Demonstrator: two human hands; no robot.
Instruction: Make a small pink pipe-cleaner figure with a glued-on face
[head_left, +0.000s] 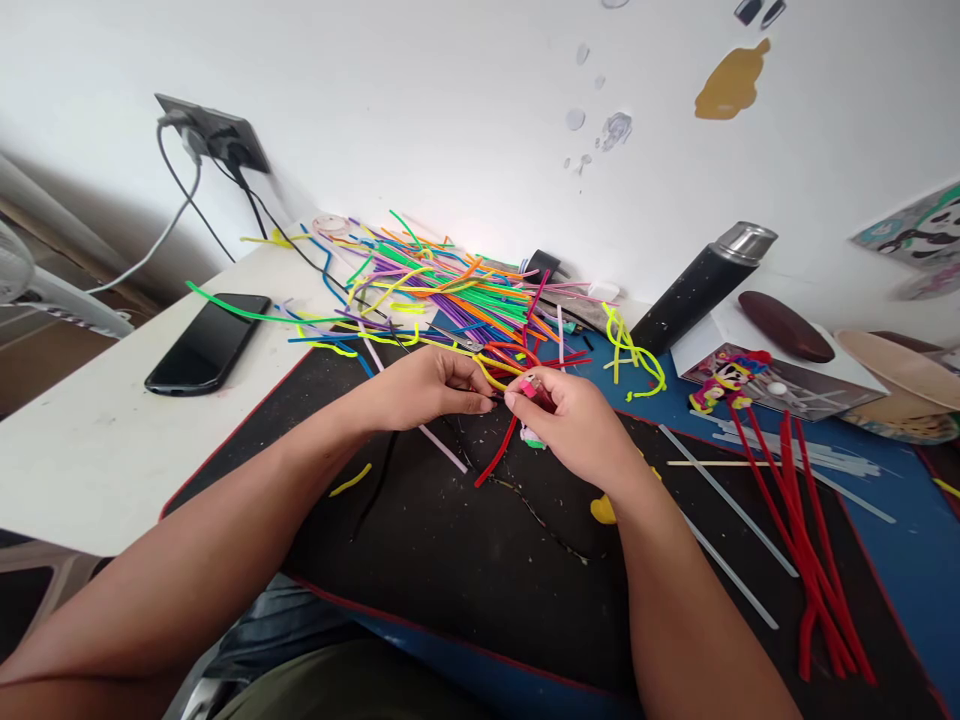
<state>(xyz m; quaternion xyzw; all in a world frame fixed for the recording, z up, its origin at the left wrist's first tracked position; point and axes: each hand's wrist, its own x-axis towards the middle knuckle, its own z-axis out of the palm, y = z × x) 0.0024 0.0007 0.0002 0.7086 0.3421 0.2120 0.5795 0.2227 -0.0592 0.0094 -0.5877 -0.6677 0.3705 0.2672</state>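
Because the right hand [574, 412] wraps around it, only parts of the small figure [533, 437] can be made out: a pink patch above the thumb and a white and green end poking out below the palm, over the black mat [465, 590]. The right fingers are curled in a grasp on it, with the thumb tip pressed forward; how the hidden fingertips sit cannot be told. Just beside it, the left hand [431, 388] has thumb and fingers pinched together on what looks like a thin dark strand [497, 397] in the narrow gap between the hands, too small to tell where it ends. A red stem [495, 465] slants down under the right hand, its upper part covered. Beyond the hands, the pile [450, 290] of coloured stems overlaps so much that single ends are hard to follow, and a metallic thing [469, 345] behind the left fingers is too covered to name. A yellow lump [602, 509] is partly hidden by the right forearm. On the right, red stems [817, 570] cross over the mat's edge, their tops reaching a multicoloured doll [729, 382] whose details blur, in front of a box [795, 390]. The flask [694, 290] leans near the box, its base out of sight. The left edge cuts off a fan [15, 265]; the right edge crops a panda picture [919, 235].
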